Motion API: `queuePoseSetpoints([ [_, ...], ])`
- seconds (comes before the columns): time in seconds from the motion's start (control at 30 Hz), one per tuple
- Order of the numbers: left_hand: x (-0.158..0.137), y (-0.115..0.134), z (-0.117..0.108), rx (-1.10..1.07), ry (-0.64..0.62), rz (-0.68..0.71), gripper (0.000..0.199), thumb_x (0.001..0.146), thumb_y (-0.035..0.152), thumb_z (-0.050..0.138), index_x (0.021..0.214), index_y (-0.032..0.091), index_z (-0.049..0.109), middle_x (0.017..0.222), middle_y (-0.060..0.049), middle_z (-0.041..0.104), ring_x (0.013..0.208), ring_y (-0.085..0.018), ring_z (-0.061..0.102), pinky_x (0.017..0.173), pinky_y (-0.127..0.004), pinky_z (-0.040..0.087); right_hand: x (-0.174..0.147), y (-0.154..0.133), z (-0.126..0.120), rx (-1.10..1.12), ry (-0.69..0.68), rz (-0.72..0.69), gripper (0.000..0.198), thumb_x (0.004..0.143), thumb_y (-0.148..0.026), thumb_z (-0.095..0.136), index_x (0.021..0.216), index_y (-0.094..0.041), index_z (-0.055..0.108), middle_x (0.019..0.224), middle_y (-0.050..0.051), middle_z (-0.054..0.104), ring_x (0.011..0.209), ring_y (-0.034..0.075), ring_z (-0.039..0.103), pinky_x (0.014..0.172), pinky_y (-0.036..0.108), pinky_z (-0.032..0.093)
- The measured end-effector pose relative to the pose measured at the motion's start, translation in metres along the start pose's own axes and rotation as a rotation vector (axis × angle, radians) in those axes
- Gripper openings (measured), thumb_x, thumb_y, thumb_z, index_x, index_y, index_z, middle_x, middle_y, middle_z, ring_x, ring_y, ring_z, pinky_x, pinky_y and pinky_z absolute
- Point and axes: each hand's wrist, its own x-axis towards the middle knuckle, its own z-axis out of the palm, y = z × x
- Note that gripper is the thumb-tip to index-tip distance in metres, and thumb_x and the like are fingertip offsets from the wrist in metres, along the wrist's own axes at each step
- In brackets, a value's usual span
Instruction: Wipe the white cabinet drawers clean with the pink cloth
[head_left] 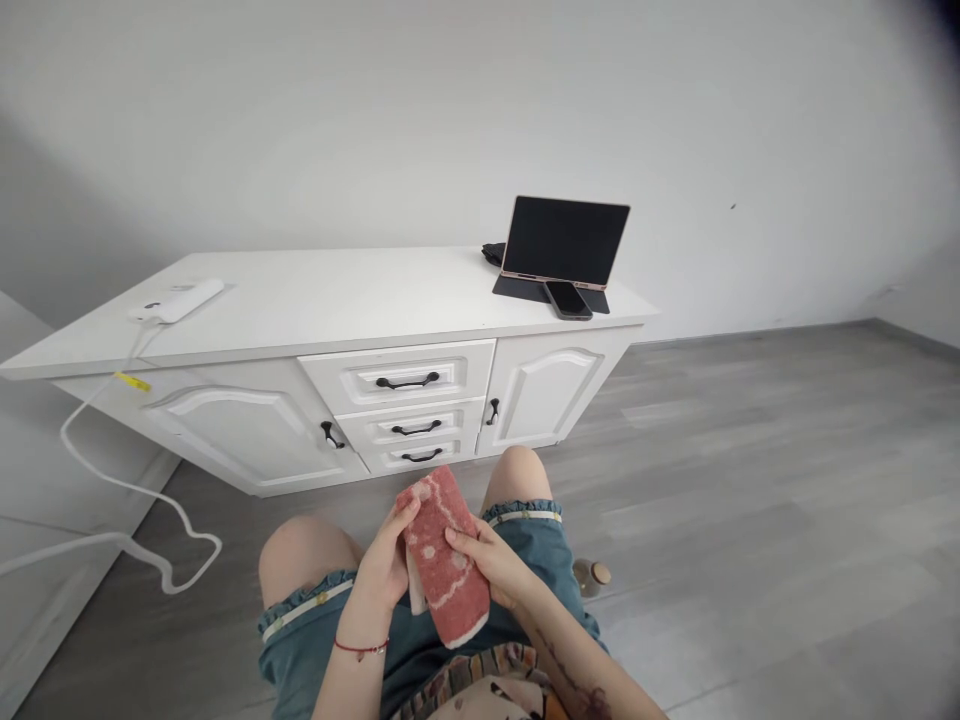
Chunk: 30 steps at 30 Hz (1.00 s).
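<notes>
A folded red towel [442, 565] with pale spots and wavy pale lines is held above my lap. My left hand [388, 560] grips its left side, the thumb lying on the top face near the upper corner. On the right edge, my right hand [495, 565] holds it with the thumb pressed on the front. The other fingers of both hands are largely hidden behind the cloth. A pale layer of the cloth shows below my left hand.
A white cabinet [337, 300] stands ahead, bearing a propped tablet [566, 240], a phone [568, 300] and a power strip [180, 300]. Its white cord [112, 475] trails down at left. A bottle [590, 577] stands on the grey floor to my right.
</notes>
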Motion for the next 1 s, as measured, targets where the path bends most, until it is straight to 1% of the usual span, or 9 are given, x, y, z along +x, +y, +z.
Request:
queuePoseSetpoints([
  [0.13,0.001,0.0,0.0,0.028,-0.001,0.053,0.036,0.054,0.021,0.088,0.086,0.018,0.072,0.085,-0.005,0.076,0.079,-0.02,0.071,0.078,-0.031,0.055,-0.001,0.0,-0.004,0.024,0.008,0.076,0.047,0.067,-0.041,0.083,0.103,-0.014,0.068,0.087,0.006,0.074,0.074,0.016,0.069,0.082,0.031,0.05],
  [0.23,0.003,-0.004,0.001,0.039,0.079,0.167,0.038,0.054,0.025,0.088,0.087,0.019,0.071,0.084,-0.002,0.075,0.076,-0.017,0.07,0.075,-0.028,0.054,0.0,0.003,-0.008,0.073,0.021,0.086,0.048,0.069,-0.041,0.082,0.107,-0.016,0.066,0.093,0.006,0.075,0.083,0.019,0.07,0.088,0.035,0.049],
  [0.3,0.003,-0.006,0.001,0.036,0.105,0.205,0.039,0.053,0.029,0.089,0.086,0.019,0.071,0.082,-0.002,0.075,0.072,-0.016,0.068,0.071,-0.027,0.053,0.001,0.004,-0.012,0.114,-0.008,0.112,0.05,0.07,-0.049,0.079,0.106,-0.017,0.066,0.099,0.007,0.074,0.092,0.021,0.069,0.093,0.039,0.048],
  [0.5,-0.001,-0.008,0.0,0.134,-0.056,0.268,0.032,0.059,0.034,0.087,0.076,0.02,0.064,0.068,0.003,0.067,0.061,-0.011,0.061,0.061,-0.022,0.05,-0.001,0.004,-0.017,0.153,-0.159,0.216,0.072,0.065,-0.078,0.064,0.103,-0.016,0.067,0.105,0.013,0.073,0.107,0.03,0.064,0.095,0.048,0.047],
  [0.6,-0.004,-0.005,-0.001,0.205,-0.097,0.259,0.033,0.06,0.033,0.086,0.073,0.02,0.059,0.064,0.005,0.061,0.055,-0.009,0.055,0.054,-0.019,0.045,-0.005,0.008,-0.021,0.141,-0.231,0.268,0.082,0.06,-0.085,0.059,0.103,-0.015,0.067,0.102,0.013,0.072,0.1,0.03,0.066,0.09,0.046,0.048],
  [0.7,-0.005,-0.003,-0.003,0.218,-0.127,0.212,0.034,0.059,0.032,0.086,0.071,0.019,0.057,0.062,0.006,0.058,0.052,-0.007,0.052,0.05,-0.018,0.041,-0.01,0.013,-0.028,0.118,-0.283,0.328,0.092,0.052,-0.091,0.056,0.102,-0.015,0.067,0.095,0.012,0.073,0.079,0.024,0.066,0.079,0.039,0.049],
  [0.8,-0.004,-0.004,-0.006,0.183,-0.157,0.155,0.033,0.057,0.03,0.086,0.069,0.018,0.058,0.06,0.006,0.057,0.05,-0.007,0.05,0.047,-0.018,0.039,-0.014,0.018,-0.032,0.094,-0.288,0.366,0.093,0.046,-0.089,0.062,0.102,-0.015,0.067,0.094,0.011,0.072,0.068,0.018,0.062,0.073,0.033,0.047],
  [0.9,-0.001,-0.007,-0.009,0.118,-0.111,0.146,0.033,0.055,0.029,0.087,0.068,0.018,0.059,0.061,0.005,0.059,0.052,-0.007,0.052,0.05,-0.018,0.041,-0.015,0.022,-0.03,0.155,-0.29,0.324,0.083,0.049,-0.079,0.069,0.105,-0.018,0.065,0.103,0.012,0.071,0.082,0.019,0.062,0.079,0.033,0.046],
  [1.0,0.0,-0.009,-0.012,0.086,-0.065,0.159,0.033,0.052,0.029,0.089,0.065,0.017,0.06,0.061,0.004,0.061,0.054,-0.009,0.055,0.054,-0.02,0.044,-0.014,0.024,-0.025,0.215,-0.374,0.309,0.079,0.05,-0.066,0.076,0.111,-0.019,0.062,0.112,0.012,0.069,0.099,0.024,0.061,0.089,0.039,0.045],
])
